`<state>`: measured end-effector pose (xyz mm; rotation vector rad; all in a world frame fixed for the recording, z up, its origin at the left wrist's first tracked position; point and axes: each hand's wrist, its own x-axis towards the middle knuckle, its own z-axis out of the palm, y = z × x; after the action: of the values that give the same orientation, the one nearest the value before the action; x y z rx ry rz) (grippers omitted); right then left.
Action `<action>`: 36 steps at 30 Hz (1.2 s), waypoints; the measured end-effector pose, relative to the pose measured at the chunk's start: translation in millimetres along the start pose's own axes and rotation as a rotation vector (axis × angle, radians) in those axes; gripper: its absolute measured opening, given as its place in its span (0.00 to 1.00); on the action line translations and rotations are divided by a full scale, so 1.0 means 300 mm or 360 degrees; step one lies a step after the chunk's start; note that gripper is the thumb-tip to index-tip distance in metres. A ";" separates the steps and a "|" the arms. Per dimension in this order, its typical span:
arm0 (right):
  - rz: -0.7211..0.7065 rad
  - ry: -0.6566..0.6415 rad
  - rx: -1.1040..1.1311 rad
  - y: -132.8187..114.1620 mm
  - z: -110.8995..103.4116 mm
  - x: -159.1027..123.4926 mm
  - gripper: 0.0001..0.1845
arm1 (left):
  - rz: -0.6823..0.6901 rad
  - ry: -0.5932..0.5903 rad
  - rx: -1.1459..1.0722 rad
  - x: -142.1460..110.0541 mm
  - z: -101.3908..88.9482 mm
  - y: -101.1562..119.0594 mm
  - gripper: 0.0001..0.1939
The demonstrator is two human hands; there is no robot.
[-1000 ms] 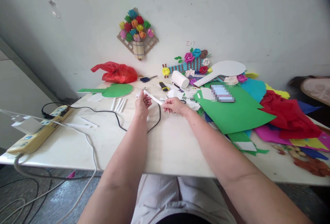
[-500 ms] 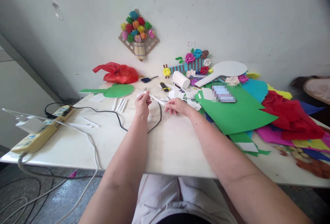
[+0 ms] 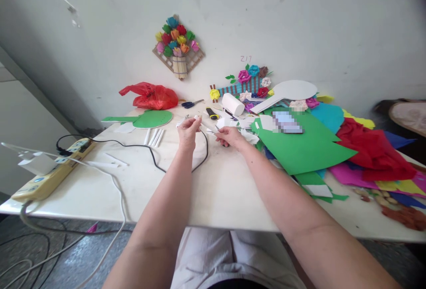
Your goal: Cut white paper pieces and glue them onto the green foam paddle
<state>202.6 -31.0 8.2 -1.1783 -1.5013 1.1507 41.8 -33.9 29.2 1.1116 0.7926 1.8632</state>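
Paper tube [image 3: 196, 116]: slim, white, showing less between hands at frame centre than a second ago
Left hand [image 3: 189, 131]: fingertips pinched on tube
Right hand [image 3: 229, 137]: fingers curled around dark-handled metal scissors [image 3: 226, 145]

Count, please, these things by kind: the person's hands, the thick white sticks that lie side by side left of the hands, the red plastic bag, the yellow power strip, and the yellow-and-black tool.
Hands (left hand, right hand): 2
Thick white sticks: 4
Red plastic bag: 1
Yellow power strip: 1
Yellow-and-black tool: 1
Total: 9
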 end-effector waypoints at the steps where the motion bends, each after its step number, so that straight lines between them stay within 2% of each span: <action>1: 0.0001 0.0025 0.0002 -0.001 -0.001 0.000 0.06 | 0.0024 -0.0041 0.0006 -0.006 0.010 0.007 0.10; 4: 0.0007 0.0086 0.0007 -0.006 -0.002 -0.003 0.03 | 0.0035 -0.0136 0.0020 -0.023 0.035 0.023 0.09; 8: 0.0008 0.0162 0.0038 -0.007 -0.004 -0.004 0.12 | 0.0079 -0.0229 0.0120 -0.035 0.046 0.025 0.08; 13: -0.0063 0.0173 0.0031 0.008 -0.012 0.003 0.04 | 0.0181 -0.0296 0.0242 -0.033 0.043 0.016 0.10; 19: -0.0115 0.0203 0.0034 0.030 -0.018 0.018 0.04 | 0.0222 -0.0345 0.0300 -0.037 0.050 0.016 0.12; 24: -0.0126 0.0168 0.0016 0.036 -0.018 0.020 0.03 | 0.0225 -0.0238 0.0345 -0.034 0.042 0.028 0.12; 32: -0.0108 -0.0017 0.0006 0.004 -0.007 -0.001 0.06 | 0.0089 0.0238 0.0276 0.007 -0.014 -0.002 0.12; 36: -0.0064 -0.0054 0.0189 -0.008 0.002 -0.007 0.07 | -0.0009 0.0299 0.0186 0.009 -0.024 -0.006 0.14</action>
<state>201.9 -33.4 10.3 -1.0489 -1.4550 1.2209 35.1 -31.3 25.7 1.0132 1.0217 1.9576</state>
